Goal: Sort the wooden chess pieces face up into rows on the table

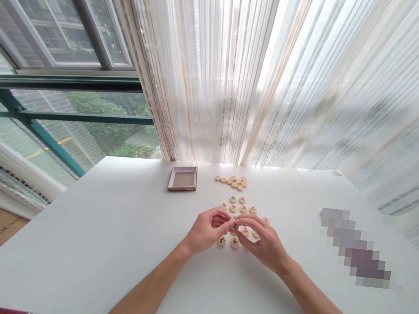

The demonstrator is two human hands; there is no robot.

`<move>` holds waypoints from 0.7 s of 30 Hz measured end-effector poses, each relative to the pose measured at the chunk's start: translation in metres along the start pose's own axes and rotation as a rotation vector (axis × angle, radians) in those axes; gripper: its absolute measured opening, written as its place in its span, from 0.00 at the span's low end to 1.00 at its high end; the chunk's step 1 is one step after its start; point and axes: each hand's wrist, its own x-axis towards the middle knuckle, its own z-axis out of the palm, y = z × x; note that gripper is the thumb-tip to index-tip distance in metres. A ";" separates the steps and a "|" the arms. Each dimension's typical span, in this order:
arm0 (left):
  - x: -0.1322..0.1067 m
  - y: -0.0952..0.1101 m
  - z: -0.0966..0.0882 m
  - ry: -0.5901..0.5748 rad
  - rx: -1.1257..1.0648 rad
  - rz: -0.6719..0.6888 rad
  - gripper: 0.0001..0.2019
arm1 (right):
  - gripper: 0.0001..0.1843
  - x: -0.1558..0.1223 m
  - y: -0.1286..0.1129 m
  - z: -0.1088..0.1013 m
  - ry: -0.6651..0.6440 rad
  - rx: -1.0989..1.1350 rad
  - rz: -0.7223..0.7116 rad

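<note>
Above the table, a round wooden Chinese chess piece [235,226] with a dark character is held up between both hands. My left hand [204,231] pinches it from the left with thumb and fingers. From the right, my right hand [268,240] closes its fingertips round the same piece. Face-up Chinese chess pieces with red or black characters lie beneath and around the hands, such as a red one [245,231] between them and a black one [234,242] nearer me. Some pieces are partly hidden by my fingers.
Beyond the hands, a group of pieces [234,185] lies with blank sides up. A shallow open box [183,179] sits at the back left of the white table [108,246]. A blurred-out object [356,249] lies on the right. Striped curtains [218,77] hang behind.
</note>
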 end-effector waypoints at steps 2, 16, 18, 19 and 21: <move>0.000 0.001 0.000 -0.013 0.010 0.015 0.13 | 0.14 0.000 0.000 0.000 0.005 0.007 0.001; -0.004 0.005 0.000 -0.098 0.094 0.090 0.18 | 0.12 0.002 -0.008 -0.002 -0.017 0.172 0.246; -0.004 0.006 0.000 -0.095 0.105 0.088 0.18 | 0.13 0.002 -0.008 -0.002 -0.017 0.201 0.280; -0.004 0.005 0.000 -0.089 0.108 0.087 0.19 | 0.13 0.002 -0.009 -0.002 -0.016 0.211 0.292; -0.004 0.004 0.001 -0.078 0.113 0.089 0.19 | 0.14 0.002 -0.009 -0.001 -0.016 0.228 0.307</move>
